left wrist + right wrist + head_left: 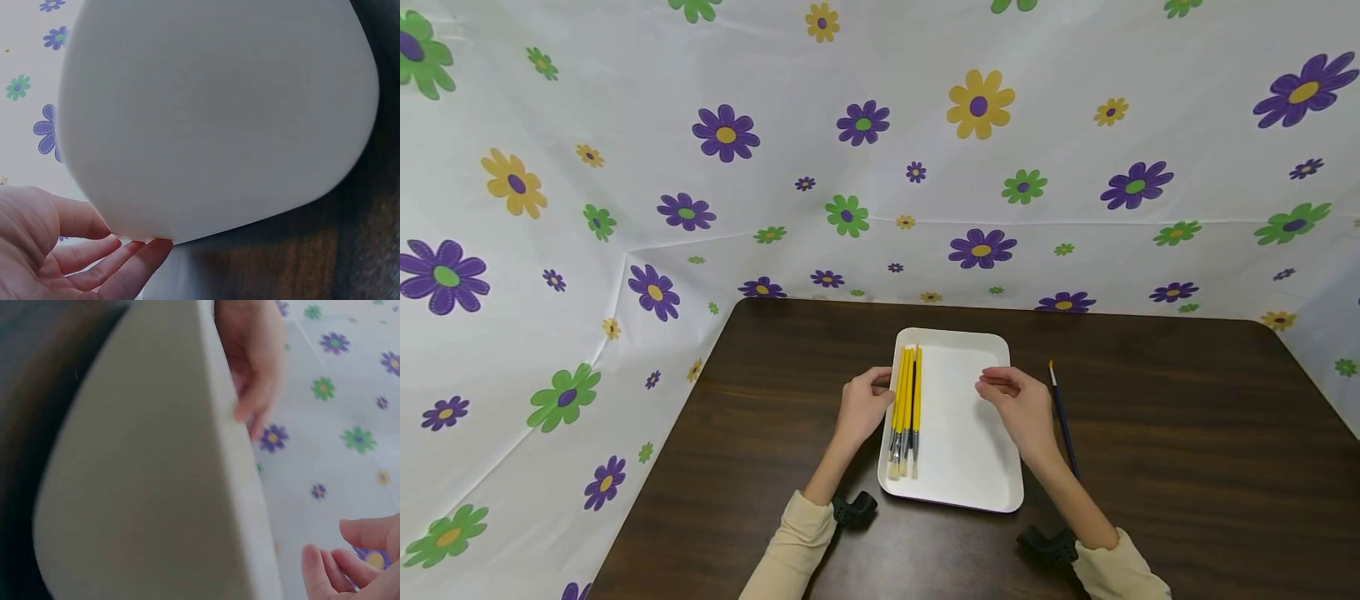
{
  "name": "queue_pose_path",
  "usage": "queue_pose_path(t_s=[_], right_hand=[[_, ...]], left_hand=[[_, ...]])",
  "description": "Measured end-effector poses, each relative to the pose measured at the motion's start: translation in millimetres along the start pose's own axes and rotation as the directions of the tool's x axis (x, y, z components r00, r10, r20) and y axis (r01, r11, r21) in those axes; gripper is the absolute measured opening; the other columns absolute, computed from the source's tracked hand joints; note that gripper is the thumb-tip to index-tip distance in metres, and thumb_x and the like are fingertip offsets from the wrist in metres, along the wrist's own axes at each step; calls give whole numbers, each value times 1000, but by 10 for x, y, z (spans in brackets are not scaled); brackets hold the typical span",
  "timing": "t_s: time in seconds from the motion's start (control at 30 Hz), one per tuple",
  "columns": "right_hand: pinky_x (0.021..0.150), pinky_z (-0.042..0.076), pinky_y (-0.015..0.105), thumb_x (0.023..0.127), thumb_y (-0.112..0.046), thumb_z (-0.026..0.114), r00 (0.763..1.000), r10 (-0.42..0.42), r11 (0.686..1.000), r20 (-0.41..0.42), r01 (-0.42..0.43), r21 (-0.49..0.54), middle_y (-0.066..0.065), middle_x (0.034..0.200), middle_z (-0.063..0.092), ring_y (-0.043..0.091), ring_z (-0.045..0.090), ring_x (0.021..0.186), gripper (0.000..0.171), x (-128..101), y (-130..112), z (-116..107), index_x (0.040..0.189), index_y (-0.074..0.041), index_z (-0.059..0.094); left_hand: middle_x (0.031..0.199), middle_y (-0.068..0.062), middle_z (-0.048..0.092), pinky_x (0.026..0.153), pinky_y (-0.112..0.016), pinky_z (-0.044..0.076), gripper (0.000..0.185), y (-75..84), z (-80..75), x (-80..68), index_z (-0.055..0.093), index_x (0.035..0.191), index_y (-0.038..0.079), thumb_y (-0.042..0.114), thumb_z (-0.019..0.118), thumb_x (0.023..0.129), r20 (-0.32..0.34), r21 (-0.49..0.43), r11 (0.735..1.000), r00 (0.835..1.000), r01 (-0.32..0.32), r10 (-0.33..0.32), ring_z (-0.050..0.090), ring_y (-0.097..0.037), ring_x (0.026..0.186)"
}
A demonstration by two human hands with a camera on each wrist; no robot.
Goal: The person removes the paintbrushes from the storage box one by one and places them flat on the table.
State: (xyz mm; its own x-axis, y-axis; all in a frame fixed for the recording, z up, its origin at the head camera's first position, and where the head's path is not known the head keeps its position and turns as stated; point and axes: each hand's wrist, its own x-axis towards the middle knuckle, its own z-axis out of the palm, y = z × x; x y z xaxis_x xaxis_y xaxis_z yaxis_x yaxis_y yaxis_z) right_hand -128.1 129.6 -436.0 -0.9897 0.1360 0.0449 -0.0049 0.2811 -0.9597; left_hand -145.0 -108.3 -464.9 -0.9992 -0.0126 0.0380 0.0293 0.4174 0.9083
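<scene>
A white rectangular tray (966, 450) is raised off the table, its underside (219, 125) facing the left wrist camera. My left hand (863, 408) grips the tray's left rim between thumb and fingers. Several paintbrushes (904, 400), most with yellow handles, lie side by side along the tray's left side, bristles toward me. Over the right part of the tray is my right hand (1024, 412), fingers loosely bent. In the right wrist view, a gap separates the thumb from the fingertips (311, 556) of this hand, with nothing between them.
A dark blue paintbrush (1063, 417) lies on the brown wooden table (1187, 433), right of the tray and partly behind my right forearm. A white cloth with flowers (910, 150) hangs along the table's back and left edges. Black wrist mounts (854, 510) sit under both wrists.
</scene>
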Motion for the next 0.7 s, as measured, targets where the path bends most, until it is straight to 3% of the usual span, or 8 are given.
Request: queue_pose_path(t_s=[0.3,0.47,0.7], right_hand=[[76,51,9,91,2,74,997,48,999,67,-49,13,25,110,72,27,73,95,26,1,57,426,116,11,70],[76,53,11,91,4,74,994,91,994,66,-95,57,26,111,72,30,73,98,26,-25,89,595,115,12,69],[83,59,25,90,5,73,990,119,990,78,-124,62,27,110,73,33,73,99,27,-49,125,771,115,14,69]], left_hand=[[117,-20,73,82,-42,62,34,-10,10,10,70,126,-5,-2,65,93,2,12,1000,1000,-8,8,73,-31,94],[118,-20,73,82,-41,62,34,-28,15,19,70,126,-4,-2,65,93,2,23,1000,1000,-9,9,74,-31,95],[117,-20,73,81,-42,62,34,-30,16,16,70,126,-4,-2,66,93,0,14,1000,1000,-9,9,74,-30,95]])
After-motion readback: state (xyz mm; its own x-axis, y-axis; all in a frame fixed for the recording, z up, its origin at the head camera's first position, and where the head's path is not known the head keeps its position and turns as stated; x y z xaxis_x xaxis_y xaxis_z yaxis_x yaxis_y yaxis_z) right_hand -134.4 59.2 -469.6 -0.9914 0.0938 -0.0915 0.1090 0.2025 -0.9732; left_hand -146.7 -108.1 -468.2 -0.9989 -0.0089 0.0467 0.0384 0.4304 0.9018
